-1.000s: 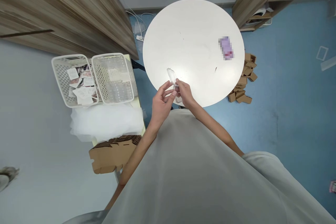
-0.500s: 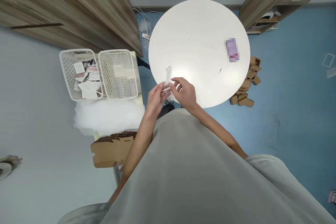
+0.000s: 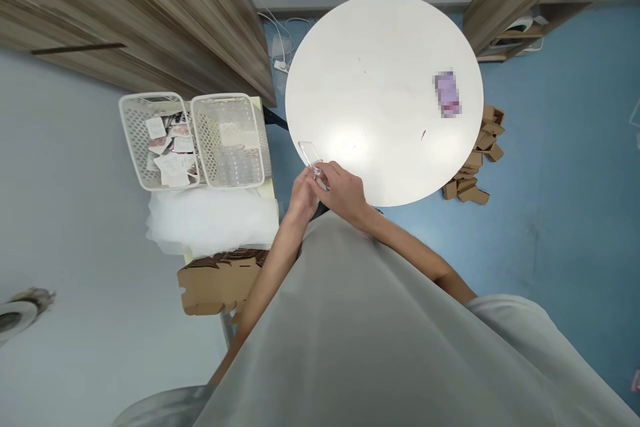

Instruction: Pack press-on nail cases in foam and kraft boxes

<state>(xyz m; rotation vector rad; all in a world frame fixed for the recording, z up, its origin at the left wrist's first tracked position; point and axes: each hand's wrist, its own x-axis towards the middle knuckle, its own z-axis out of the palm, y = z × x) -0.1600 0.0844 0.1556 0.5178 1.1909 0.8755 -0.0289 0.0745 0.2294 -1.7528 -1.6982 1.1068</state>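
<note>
Between my two hands is a small clear plastic case point(image 3: 309, 151), held near the front left edge of the round white table point(image 3: 380, 33). Its upper part sticks out beyond my fingers; the lower part is mostly covered by them. My left hand point(image 3: 303, 195) is closed around the case from the left and below. From the right, my right hand point(image 3: 344, 192) grips it, fingers bent over its near part. Whether anything lies inside the case I cannot make out.
Left of the table stand a white basket point(image 3: 143, 177) of small packets and another basket point(image 3: 257, 180) of clear plastic cases. White wrapping sheets point(image 3: 215, 220) and flat cardboard boxes point(image 3: 220, 287) lie nearer. A blurred purple item point(image 3: 447, 92) rests on the table; small brown boxes point(image 3: 483, 147) sit beyond its right edge.
My hands have come closer together, the right one moving down and left over the case. The clear case has tilted, its upper end now leaning left.
</note>
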